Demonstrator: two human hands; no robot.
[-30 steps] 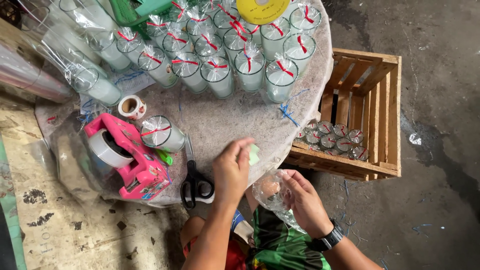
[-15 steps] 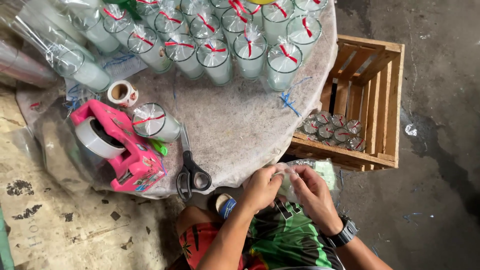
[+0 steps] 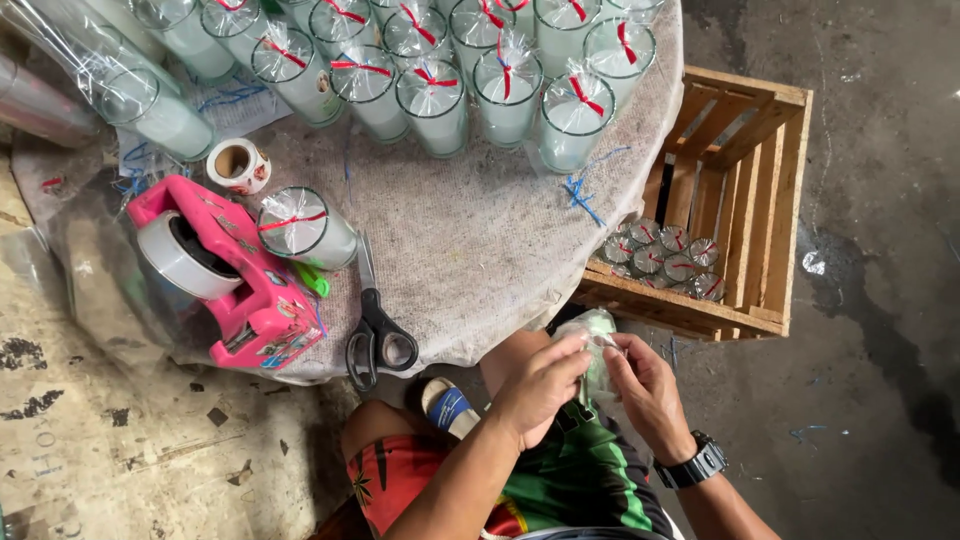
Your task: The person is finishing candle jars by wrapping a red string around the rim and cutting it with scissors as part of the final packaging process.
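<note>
My left hand [image 3: 540,385] and my right hand [image 3: 648,392] meet over my lap, just below the table's front edge. Together they pinch a glass candle wrapped in clear cellophane [image 3: 598,340], held between the fingertips. The candle is pale green-white and partly hidden by my fingers. A black watch sits on my right wrist. Black-handled scissors [image 3: 378,335] lie at the table's front edge, left of my left hand.
Several wrapped glass candles with red ties [image 3: 500,85] stand along the far side of the cloth-covered table [image 3: 480,240]. One wrapped candle [image 3: 305,228] lies beside a pink tape dispenser [image 3: 225,270]. A small tape roll [image 3: 238,165] is behind it. A wooden crate [image 3: 735,200] holding more candles stands at the right.
My left hand came back from the table's front edge to my lap and joined my right hand on the wrapped candle. The view has shifted toward my lap.
</note>
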